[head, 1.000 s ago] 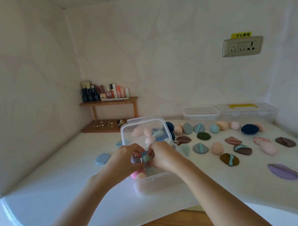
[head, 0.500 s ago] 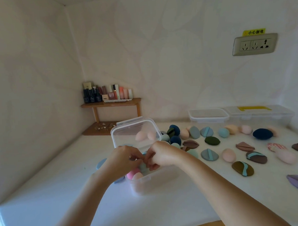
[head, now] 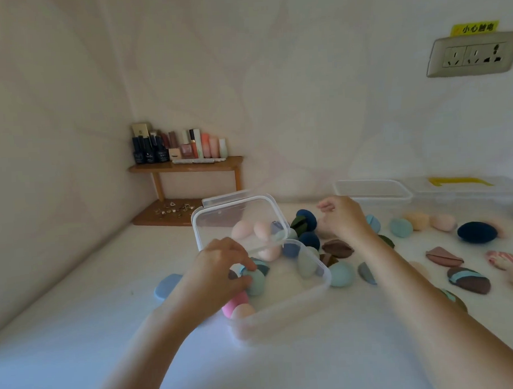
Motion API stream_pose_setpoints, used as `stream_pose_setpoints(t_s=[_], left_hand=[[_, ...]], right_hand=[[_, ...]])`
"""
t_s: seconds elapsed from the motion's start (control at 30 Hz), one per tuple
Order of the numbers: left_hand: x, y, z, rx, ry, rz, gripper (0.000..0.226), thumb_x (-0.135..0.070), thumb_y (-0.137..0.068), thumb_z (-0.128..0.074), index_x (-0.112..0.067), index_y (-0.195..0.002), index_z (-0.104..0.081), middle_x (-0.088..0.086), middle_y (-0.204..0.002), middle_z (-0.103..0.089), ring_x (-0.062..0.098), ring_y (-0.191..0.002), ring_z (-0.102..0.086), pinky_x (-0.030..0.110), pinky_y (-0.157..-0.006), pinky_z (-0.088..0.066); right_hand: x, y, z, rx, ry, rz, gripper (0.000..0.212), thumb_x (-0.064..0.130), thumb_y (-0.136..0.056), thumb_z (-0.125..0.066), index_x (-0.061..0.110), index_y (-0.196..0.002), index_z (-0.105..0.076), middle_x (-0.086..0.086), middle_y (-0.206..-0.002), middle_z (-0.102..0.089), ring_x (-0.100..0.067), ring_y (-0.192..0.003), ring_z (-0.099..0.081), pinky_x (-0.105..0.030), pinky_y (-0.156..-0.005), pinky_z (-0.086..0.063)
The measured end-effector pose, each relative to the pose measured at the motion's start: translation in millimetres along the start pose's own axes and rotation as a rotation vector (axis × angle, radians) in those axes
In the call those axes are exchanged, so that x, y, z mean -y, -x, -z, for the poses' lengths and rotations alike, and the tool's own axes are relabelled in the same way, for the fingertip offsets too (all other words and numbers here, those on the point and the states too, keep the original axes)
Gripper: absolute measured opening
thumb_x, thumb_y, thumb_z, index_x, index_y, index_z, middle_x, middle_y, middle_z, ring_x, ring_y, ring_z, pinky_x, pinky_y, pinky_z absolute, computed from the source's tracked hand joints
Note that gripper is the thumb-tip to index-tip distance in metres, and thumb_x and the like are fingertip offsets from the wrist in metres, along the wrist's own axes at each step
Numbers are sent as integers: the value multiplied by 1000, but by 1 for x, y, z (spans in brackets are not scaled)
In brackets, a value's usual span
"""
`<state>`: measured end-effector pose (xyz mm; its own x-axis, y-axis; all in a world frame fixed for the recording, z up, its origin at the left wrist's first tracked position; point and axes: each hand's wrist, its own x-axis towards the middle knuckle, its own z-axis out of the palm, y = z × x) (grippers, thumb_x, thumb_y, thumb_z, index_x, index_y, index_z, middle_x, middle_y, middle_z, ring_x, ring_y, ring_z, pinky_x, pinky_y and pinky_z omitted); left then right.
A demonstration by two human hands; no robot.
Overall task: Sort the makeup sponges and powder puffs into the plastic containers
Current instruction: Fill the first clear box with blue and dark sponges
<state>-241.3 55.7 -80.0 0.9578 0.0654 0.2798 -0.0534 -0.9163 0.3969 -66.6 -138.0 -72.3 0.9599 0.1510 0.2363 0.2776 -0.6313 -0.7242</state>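
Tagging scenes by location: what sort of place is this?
Likely a home vanity or dressing corner: wooden shelf of cosmetics bottles, wall socket, white table strewn with makeup sponges.

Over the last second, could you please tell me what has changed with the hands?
The right hand left the container and moved out over the loose puffs, empty. The left hand stayed inside, fingers on a teal sponge. The container and its raised lid remained put.

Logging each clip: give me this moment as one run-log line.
left hand: holding teal sponge inside open container | right hand: empty, over loose puffs on table | sorting unfinished
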Motion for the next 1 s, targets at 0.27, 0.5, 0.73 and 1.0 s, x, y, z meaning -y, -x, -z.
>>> stream_pose_setpoints(t_s=[0.27,0.5,0.73,1.0], left_hand=[[4,0,-1,38,25,77,22,-33,-79,-70,-39,-98,-62,-23,-110,-46,-6,-83,-47,-1,-66,-34],[2,-8,2,36,49,141,20,-29,-74,-74,-34,-92,-67,-14,-108,-56,6,-90,-56,20,-81,-46],[-1,-17,1,53,11,126,20,-30,-74,-74,-33,-93,-67,-12,-105,-56,5,-94,-48,15,-75,-40],[-4,-17,-6,48,43,109,18,-27,-78,-71,-38,-89,-63,-12,-110,-54,6,-104,-48,23,-89,-44]], right_hand=[[-33,-16,-30,18,194,-28,41,14,-90,-55,12,-131,-51,-12,-131,-49,-30,-113,-53,-34,-89,-43],[-15,-6,-2,-11,80,-59,33,10,-81,-71,16,-112,-60,-5,-116,-57,-23,-98,-55,-29,-74,-40],[30,40,23,578,-328,290,44,9,-67,-84,24,-101,-61,9,-91,-70,-5,-71,-59,-22,-74,-46],[46,77,6,831,106,453,33,16,-69,-80,32,-92,-62,27,-70,-63,-3,-65,-58,-20,-57,-45]])
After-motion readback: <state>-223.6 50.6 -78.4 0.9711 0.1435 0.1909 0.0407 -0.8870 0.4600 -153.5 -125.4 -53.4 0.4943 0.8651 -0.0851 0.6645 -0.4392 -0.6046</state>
